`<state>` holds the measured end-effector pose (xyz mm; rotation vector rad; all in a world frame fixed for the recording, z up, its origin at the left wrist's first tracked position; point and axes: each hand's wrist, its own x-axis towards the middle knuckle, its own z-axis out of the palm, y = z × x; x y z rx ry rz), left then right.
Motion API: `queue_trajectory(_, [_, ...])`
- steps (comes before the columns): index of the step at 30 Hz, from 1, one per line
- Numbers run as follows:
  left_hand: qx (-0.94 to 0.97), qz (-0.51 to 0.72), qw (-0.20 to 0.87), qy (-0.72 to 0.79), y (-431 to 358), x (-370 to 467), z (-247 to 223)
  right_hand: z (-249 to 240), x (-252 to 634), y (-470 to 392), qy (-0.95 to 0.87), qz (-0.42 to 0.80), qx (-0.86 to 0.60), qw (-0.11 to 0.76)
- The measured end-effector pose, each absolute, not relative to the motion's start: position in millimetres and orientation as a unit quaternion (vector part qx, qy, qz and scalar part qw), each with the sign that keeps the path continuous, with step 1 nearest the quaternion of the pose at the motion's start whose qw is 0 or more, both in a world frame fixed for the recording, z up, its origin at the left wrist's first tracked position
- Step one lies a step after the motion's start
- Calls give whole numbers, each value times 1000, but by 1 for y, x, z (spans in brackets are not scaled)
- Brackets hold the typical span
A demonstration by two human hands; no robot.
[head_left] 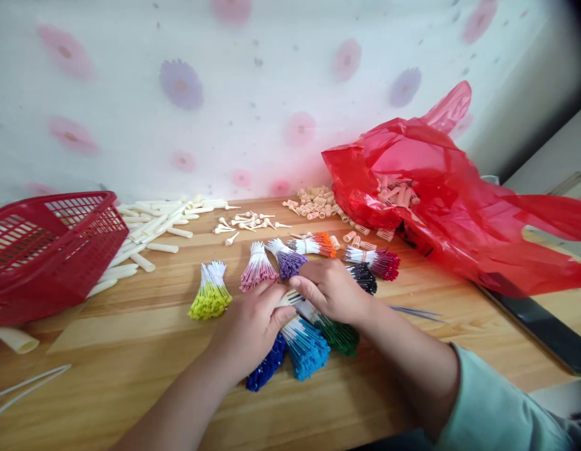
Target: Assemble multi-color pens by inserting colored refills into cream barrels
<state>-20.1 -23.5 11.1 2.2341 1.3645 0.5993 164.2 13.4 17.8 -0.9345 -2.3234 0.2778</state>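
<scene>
Above the bundles, my left hand (253,322) and my right hand (337,289) meet, both closed on a small cream slotted plastic tube (291,298). My fingers cover part of it. Beneath and around them lie banded bundles of thin white stems with coloured tips: light blue (308,352), dark blue (267,364), green (340,335), black (364,277), dark red (384,263), orange (321,243), purple (288,258) and pink (258,268). A yellow-tipped bundle (210,293) stands apart, left of my left hand.
A red plastic basket (56,269) is at left beside cream tubes (149,232). Behind the bundles are pointed cream pieces (248,220) and slotted pieces (318,203). At right, a red plastic bag (441,181) overlaps a dark flat device (539,322); tweezers (417,312) lie nearby.
</scene>
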Motion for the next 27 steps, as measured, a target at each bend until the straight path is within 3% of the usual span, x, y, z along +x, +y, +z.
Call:
queue_trajectory(3, [827, 241, 83, 501, -23, -16, 8, 12, 156, 13, -813, 200, -451, 310])
queue_trajectory(7, [829, 299, 100, 462, -27, -13, 11, 14, 153, 11, -778, 226, -449, 377])
queue_trajectory(10, [803, 303, 210, 469, -31, -13, 17, 21, 158, 10, -806, 214, -403, 376])
queue_trajectory(15, [710, 190, 560, 383, -28, -23, 20, 30, 169, 8, -900, 101, -227, 357])
queue_trajectory(17, [684, 159, 614, 360, -25, -25, 16, 28, 170, 10, -910, 52, -199, 360])
queue_trajectory(19, [715, 185, 528, 419, -22, -24, 11, 22, 170, 15, -906, 63, -235, 347])
queue_trajectory(23, [788, 259, 173, 531, -19, -17, 4, 10, 161, 21, -838, 197, -410, 301])
queue_trajectory(25, [805, 280, 111, 512, -20, -15, 4, 7, 156, 19, -798, 235, -452, 322])
queue_trajectory(27, [809, 302, 129, 488, -23, -15, 8, 9, 153, 16, -785, 243, -441, 360])
